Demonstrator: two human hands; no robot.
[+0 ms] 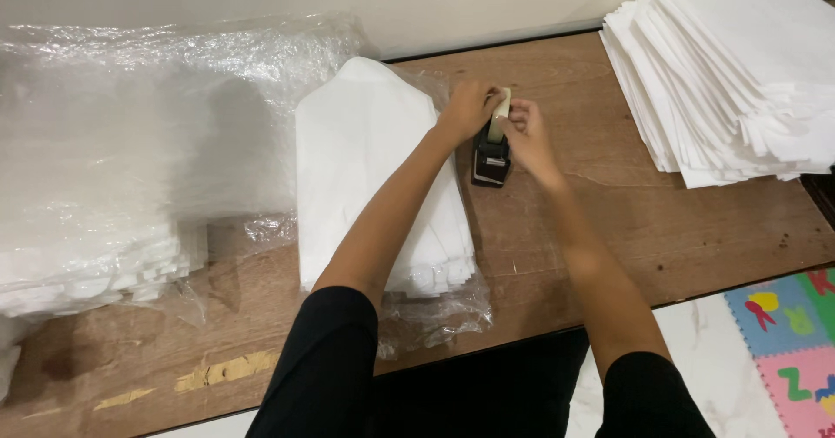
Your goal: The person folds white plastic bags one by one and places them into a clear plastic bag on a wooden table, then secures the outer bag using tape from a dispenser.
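Both hands met at the black tape dispenser (491, 158) near table (661, 229) centre; left hand (466, 107) steadying its top, right hand (524, 125) pinching the tape strip (499, 114) at twelve o'clock. Strip not yet torn off; white bags (374, 168) stacked at nine o'clock, another pile (731, 73) at two o'clock, plastic-wrapped bundle (113, 160) far left.
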